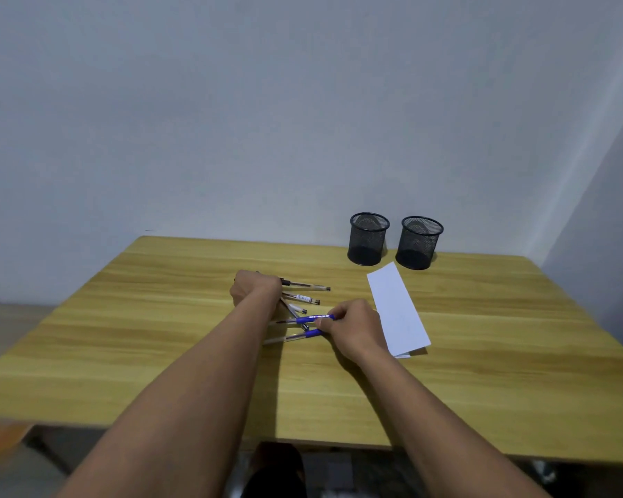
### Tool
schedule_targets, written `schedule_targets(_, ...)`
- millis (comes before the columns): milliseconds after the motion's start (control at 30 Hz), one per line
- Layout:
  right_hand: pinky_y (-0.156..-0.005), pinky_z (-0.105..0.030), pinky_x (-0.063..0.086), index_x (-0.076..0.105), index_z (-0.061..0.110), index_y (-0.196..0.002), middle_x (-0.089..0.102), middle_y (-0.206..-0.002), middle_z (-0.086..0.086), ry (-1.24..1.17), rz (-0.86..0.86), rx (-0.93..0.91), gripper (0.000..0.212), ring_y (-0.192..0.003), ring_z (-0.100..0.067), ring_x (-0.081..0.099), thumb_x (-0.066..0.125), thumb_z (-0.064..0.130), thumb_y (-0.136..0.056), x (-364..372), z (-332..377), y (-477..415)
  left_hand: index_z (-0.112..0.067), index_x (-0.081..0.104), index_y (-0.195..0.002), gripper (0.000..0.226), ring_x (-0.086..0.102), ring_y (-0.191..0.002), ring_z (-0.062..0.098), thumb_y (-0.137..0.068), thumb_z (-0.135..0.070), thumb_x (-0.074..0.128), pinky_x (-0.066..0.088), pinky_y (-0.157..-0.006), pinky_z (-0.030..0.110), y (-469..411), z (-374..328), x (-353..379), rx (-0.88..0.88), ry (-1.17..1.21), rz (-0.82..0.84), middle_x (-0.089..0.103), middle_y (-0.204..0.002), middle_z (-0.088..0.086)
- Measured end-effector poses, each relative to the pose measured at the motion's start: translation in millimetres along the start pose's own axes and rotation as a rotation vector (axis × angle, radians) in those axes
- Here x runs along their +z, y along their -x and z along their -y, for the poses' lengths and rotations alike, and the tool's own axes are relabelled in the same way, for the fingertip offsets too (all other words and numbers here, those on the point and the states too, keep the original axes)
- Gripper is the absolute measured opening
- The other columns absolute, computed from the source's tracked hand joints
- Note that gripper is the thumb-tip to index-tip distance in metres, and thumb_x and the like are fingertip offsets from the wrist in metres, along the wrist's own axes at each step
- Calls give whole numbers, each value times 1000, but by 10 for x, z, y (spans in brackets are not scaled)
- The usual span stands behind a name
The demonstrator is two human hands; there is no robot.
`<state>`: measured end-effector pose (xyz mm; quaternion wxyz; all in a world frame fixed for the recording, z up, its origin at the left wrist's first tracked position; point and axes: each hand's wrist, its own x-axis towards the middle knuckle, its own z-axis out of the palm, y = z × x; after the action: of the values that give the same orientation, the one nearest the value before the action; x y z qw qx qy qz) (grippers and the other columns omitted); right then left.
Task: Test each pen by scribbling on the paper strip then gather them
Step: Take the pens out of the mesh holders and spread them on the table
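Centre of the frame, on a wooden table [159,318]: the left hand [256,287] is curled into a fist round the ends of three clear pens [303,298], which fan out to the right. Just below, the right hand [353,327] pinches two blue pens [312,319] by their ends. A white paper strip [398,310] lies flat just right of that hand — two black mesh cups [367,239] stand above it.

Left of the paper strip [398,310], the left hand [256,289] covers the ends of the pens [304,298]; its fingers are hidden beneath it. The print on the upper blue pen [312,318] is too small to read. Right of the strip, the picture's edge cuts the worktop [518,354].
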<state>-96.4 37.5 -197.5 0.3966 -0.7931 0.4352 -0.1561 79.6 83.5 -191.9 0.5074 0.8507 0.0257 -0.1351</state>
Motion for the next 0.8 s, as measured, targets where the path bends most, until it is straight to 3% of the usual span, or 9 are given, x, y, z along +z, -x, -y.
schedule_targets(167,-59,-21,41,75,11,-109,69,-97,0,32,4,-16,27,-78,-9,56,79,27,-88,-3,-12,-12,-2,67,-92,17,71,-83,30,-77,-4,75,62,-75,37,-42,-84,-38,-46,-21,-6,69,-99,12)
schedule_targets(300,-74,-26,47,71,10,-121,71,-114,-4,46,-3,-41,36,-94,-13,58,78,26,-89,-31,-8,-6,-1,65,-85,16,73,-79,30,-75,-4,77,63,-73,38,-94,-118,-99,-61,-55,2,72,-96,12)
schedule_targets(400,-83,-29,52,67,12,-129,71,-120,-5,85,-15,-107,43,-93,-13,58,76,29,-91,-70,-9,26,0,67,-85,20,73,-70,30,-75,-10,81,63,-68,38,-5,-112,-188,-10,-152,80,71,-88,15)
schedule_targets(467,-88,-31,52,64,14,-133,69,-125,-4,134,-4,-158,45,-100,-15,61,75,31,-92,-87,0,57,-2,66,-83,18,72,-68,30,-80,-16,76,63,-65,37,114,-63,-256,111,-259,110,71,-86,14)
schedule_targets(567,-97,-36,53,63,18,-135,65,-135,-3,216,28,-240,45,-120,-20,59,73,29,-93,-100,2,92,-11,69,-107,25,68,-92,31,-87,-26,68,54,-73,33,253,62,-344,428,-426,48,71,-104,8)
schedule_targets(633,-98,-38,53,63,20,-135,63,-135,-3,284,38,-302,43,-120,-21,59,72,26,-94,-118,13,131,-18,67,-116,30,66,-99,29,-89,-29,65,54,-82,35,391,159,-451,650,-437,49,72,-108,5)
schedule_targets(733,-95,-37,55,68,20,-128,64,-128,-5,398,41,-398,33,-114,-21,60,69,21,-95,-137,26,190,-22,68,-107,20,63,-95,22,-89,-29,63,53,-80,38,595,384,-635,999,-494,97,73,-97,-4)
schedule_targets(800,-90,-37,55,73,20,-121,64,-120,-6,476,37,-459,26,-108,-21,58,65,18,-96,-126,19,216,-25,68,-106,18,57,-97,18,-90,-33,63,49,-79,36,705,555,-742,1139,-591,156,70,-96,-8)
